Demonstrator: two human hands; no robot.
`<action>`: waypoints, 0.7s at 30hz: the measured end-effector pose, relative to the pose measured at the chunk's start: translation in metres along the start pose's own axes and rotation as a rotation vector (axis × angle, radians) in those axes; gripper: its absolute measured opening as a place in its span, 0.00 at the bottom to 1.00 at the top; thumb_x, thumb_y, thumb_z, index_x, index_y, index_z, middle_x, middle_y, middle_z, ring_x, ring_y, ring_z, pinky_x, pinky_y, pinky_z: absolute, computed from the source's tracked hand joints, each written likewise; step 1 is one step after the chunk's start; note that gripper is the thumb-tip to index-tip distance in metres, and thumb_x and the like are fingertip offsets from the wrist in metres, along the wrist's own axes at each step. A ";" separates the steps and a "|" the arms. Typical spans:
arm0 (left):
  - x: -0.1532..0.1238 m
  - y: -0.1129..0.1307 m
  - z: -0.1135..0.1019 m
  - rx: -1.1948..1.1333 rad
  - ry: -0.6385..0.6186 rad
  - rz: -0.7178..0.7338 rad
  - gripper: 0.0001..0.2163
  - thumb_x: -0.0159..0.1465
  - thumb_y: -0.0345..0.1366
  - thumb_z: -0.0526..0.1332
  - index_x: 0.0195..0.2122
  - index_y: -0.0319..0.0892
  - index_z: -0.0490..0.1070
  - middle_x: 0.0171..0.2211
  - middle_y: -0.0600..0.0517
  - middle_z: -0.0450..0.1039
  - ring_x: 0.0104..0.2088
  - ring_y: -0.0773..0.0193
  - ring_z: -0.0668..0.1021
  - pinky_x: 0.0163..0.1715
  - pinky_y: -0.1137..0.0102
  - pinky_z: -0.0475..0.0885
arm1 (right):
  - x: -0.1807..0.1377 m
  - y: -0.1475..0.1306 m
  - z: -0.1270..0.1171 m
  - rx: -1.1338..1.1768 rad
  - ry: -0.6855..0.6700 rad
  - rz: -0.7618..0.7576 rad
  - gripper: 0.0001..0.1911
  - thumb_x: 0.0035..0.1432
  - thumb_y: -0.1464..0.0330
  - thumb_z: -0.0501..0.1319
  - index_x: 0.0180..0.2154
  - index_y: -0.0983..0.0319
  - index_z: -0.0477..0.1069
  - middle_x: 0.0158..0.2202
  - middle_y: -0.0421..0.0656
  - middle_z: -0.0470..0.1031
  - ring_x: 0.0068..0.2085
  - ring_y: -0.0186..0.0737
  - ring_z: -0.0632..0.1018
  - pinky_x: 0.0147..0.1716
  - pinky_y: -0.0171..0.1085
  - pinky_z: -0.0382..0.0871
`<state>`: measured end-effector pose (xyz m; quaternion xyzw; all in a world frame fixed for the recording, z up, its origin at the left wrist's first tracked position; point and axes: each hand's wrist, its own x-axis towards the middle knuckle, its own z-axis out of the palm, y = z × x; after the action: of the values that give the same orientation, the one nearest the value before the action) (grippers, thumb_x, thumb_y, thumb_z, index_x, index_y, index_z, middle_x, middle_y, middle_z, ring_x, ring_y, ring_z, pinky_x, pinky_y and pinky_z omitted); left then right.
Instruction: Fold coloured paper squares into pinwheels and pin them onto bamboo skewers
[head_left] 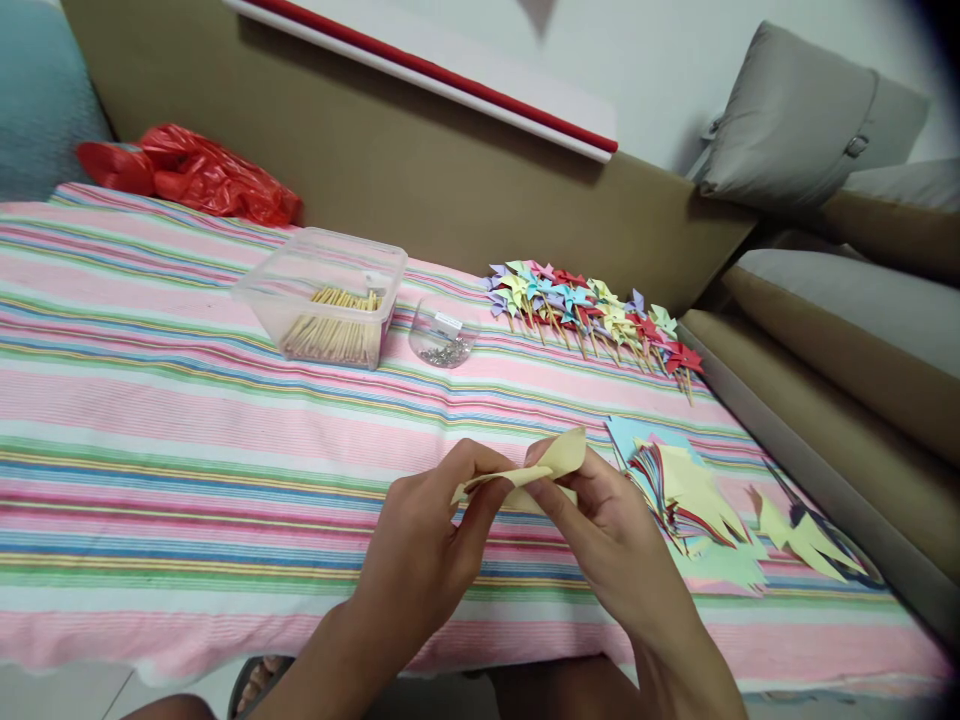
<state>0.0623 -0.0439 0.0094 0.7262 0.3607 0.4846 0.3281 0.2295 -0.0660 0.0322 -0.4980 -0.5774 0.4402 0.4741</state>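
A pale yellow paper pinwheel (568, 452), partly folded, is held between both hands above the striped cloth. My left hand (431, 535) pinches its left side between thumb and fingers. On the right side, my right hand (600, 520) grips the paper near its middle, with one curled corner standing up above the fingers. Parts of the paper are hidden behind the fingers. Right of my right hand lies a stack of cut paper sheets (686, 490) in several colours. Loose yellow cut paper (799, 538) rests over dark-handled scissors (855, 550).
A clear plastic box (322, 255) holds many wooden sticks (341, 325). Beside it, a round clear container (442, 345) holds small metal pins. Finished pinwheels (577, 300) lie along the back. A red plastic bag (202, 175) sits at the far left, and sofa cushions (847, 330) border the right.
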 end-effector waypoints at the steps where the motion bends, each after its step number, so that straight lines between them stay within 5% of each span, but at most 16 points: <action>1: 0.001 0.000 0.000 -0.017 -0.007 -0.005 0.05 0.70 0.29 0.58 0.41 0.47 0.72 0.33 0.58 0.78 0.32 0.69 0.79 0.31 0.76 0.71 | 0.000 0.000 0.000 -0.014 0.010 -0.003 0.06 0.66 0.61 0.61 0.41 0.57 0.72 0.36 0.38 0.73 0.39 0.37 0.75 0.39 0.33 0.70; 6: 0.004 0.000 0.000 -0.033 0.019 -0.023 0.06 0.67 0.32 0.63 0.44 0.48 0.72 0.35 0.59 0.79 0.32 0.69 0.81 0.34 0.75 0.74 | -0.002 0.004 -0.001 -0.073 0.080 -0.097 0.03 0.67 0.64 0.61 0.41 0.55 0.72 0.38 0.38 0.72 0.40 0.37 0.74 0.40 0.34 0.69; 13: 0.003 -0.003 -0.010 0.168 0.122 0.308 0.16 0.61 0.18 0.59 0.43 0.45 0.74 0.42 0.54 0.83 0.43 0.65 0.82 0.43 0.73 0.74 | 0.001 0.007 -0.002 -0.296 0.137 -0.450 0.13 0.64 0.77 0.60 0.42 0.52 0.74 0.40 0.39 0.75 0.44 0.38 0.76 0.44 0.38 0.69; 21: 0.005 -0.005 -0.017 0.227 0.147 0.406 0.14 0.62 0.19 0.59 0.43 0.45 0.75 0.40 0.51 0.83 0.42 0.62 0.81 0.44 0.67 0.74 | 0.000 0.002 0.000 -0.422 0.174 -0.531 0.11 0.63 0.77 0.61 0.40 0.54 0.75 0.39 0.41 0.77 0.42 0.42 0.78 0.41 0.41 0.71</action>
<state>0.0467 -0.0352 0.0125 0.7789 0.2824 0.5484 0.1133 0.2303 -0.0661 0.0302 -0.4532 -0.7223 0.1285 0.5063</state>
